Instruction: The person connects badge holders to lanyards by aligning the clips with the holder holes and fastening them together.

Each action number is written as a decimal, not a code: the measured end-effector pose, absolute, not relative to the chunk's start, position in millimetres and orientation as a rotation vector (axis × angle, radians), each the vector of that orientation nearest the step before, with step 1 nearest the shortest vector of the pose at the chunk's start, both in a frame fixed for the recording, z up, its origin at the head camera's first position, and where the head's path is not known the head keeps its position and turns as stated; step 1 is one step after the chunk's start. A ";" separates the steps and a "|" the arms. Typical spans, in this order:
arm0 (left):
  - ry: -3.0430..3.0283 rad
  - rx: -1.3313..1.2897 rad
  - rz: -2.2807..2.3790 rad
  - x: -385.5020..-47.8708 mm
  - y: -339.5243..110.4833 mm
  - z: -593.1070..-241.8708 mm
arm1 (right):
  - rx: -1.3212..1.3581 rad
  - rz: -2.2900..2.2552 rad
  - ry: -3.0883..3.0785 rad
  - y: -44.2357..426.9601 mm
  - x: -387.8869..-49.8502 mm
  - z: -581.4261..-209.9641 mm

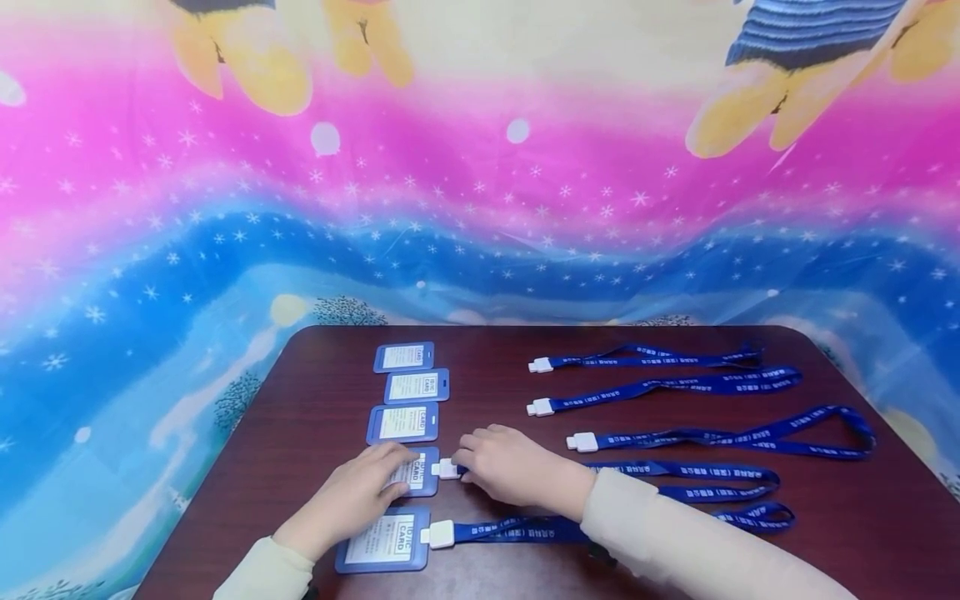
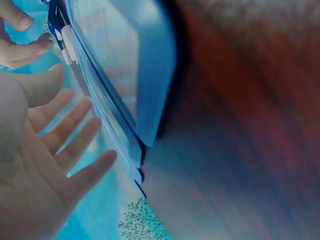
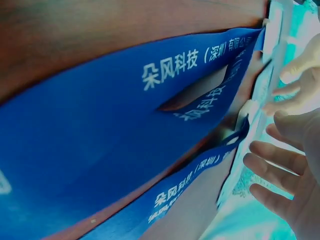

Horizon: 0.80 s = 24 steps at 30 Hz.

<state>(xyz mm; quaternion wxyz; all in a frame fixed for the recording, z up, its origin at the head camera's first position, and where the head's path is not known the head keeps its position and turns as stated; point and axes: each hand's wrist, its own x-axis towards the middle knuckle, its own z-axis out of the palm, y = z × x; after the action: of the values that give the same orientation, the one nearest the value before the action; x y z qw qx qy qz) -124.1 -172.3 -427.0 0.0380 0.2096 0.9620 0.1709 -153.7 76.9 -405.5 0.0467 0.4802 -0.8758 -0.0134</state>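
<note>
My left hand (image 1: 358, 493) is over a blue-framed card holder (image 1: 427, 485), hiding its left part. In the left wrist view, the same hand (image 2: 55, 145) has its fingers spread and apart from the holders. A white clip (image 1: 447, 469) meets that holder's right edge, with a blue lanyard (image 1: 678, 471) running from it to the right. Close by the clip's right end is my right hand (image 1: 517, 468), covering part of the strap. In the right wrist view, this hand's fingers (image 3: 275, 159) are extended and loose, gripping nothing visible.
Nearest the front lies a card holder (image 1: 382, 542) joined by a white clip (image 1: 441, 534) to its lanyard (image 1: 517, 530). Farther back, three holders (image 1: 403, 422) form a column at left. Three separate lanyards (image 1: 675, 437) lie at right on the dark table (image 1: 480, 367).
</note>
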 end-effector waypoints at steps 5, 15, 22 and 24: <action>2.970 0.726 0.517 -120.6 -172.7 -426.7 | 1.412 0.020 -2.685 93.6 -153.6 -406.6; 2.990 0.758 0.489 -118.3 -174.1 -427.7 | 1.267 0.159 -2.703 136.3 -153.5 -406.7; 3.005 0.771 0.483 -115.7 -175.6 -426.4 | 1.142 0.231 -2.705 172.3 -157.3 -408.0; 3.009 0.772 0.481 -115.0 -176.1 -426.3 | 1.112 0.247 -2.696 181.7 -158.3 -407.6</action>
<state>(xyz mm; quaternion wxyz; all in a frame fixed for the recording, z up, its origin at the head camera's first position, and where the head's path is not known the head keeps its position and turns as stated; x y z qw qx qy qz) -115.0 -176.1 -426.3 -0.0010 0.2457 0.9572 0.1530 -158.3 181.7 -407.6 0.1074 0.3778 -0.9158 0.0839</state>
